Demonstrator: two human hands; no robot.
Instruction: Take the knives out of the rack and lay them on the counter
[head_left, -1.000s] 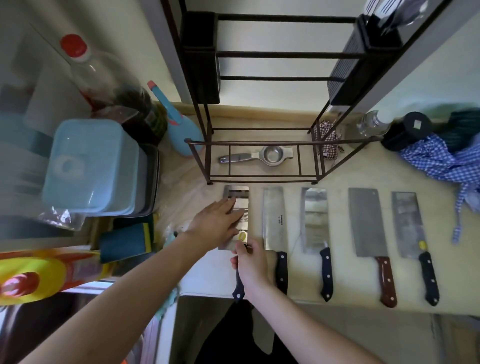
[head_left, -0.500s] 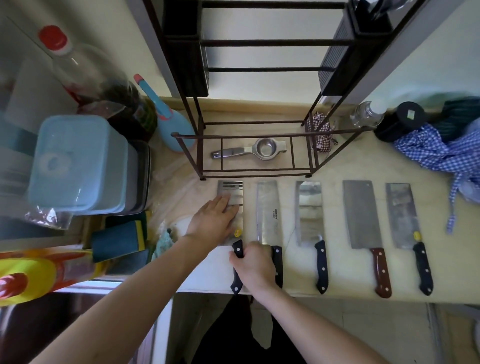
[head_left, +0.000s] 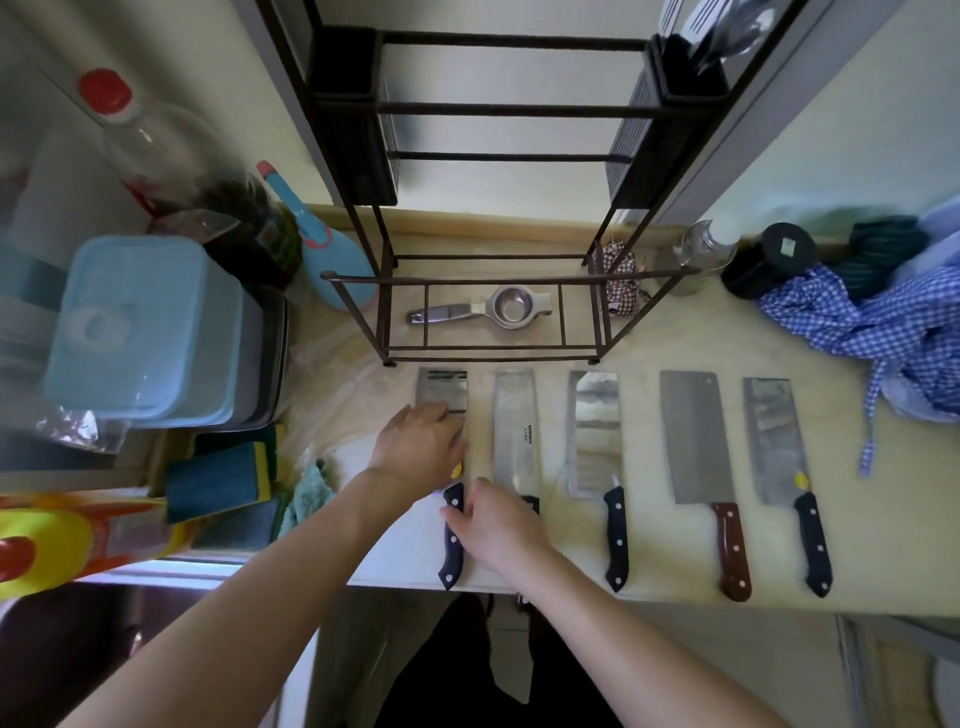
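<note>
Five cleavers: lie parallel on the pale stone surface (head_left: 649, 587).
Left hand (head_left: 421, 449): spread flat on the leftmost steel cleaver (head_left: 442, 395); steady its blade.
Right hand (head_left: 498, 525): fingers loosely curled beside its black riveted handle (head_left: 452, 545); nudge the handle square, away from the edge.

Both forearms are bare from the lower edge of the view up to the wrists, with no sleeve, watch or bracelet showing on either. The left hand (head_left: 418, 449) and right hand (head_left: 498, 525) are bare too, ungloved, and no ring can be made out on the fingers (head_left: 457, 512). At 6 o'clock, between the forearms, hangs dark, nearly black clothing (head_left: 457, 670), its cut unclear.
</note>
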